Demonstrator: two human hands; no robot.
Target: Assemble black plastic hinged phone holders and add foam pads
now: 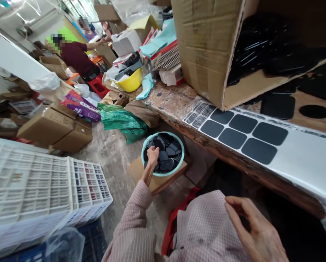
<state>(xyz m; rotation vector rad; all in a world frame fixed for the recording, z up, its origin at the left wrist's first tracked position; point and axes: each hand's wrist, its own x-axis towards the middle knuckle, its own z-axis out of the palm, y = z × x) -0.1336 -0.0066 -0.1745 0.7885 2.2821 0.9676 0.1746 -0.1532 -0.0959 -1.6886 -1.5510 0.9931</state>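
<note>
Reaching into one basin [163, 175]: left hand [152, 155]

Basin [183, 154] pale turquoise; pieces [167, 163] black; sleeve [137, 203] pink-white checked.

Matt black pieces [167, 164], rough wooden bench [168, 96]

A cluttered workshop shows in the long worn wooden workbench [168, 100], stacked brown cardboard boxes [50, 125], white plastic crates [29, 185] and scuffed bare floor [108, 156].
</note>
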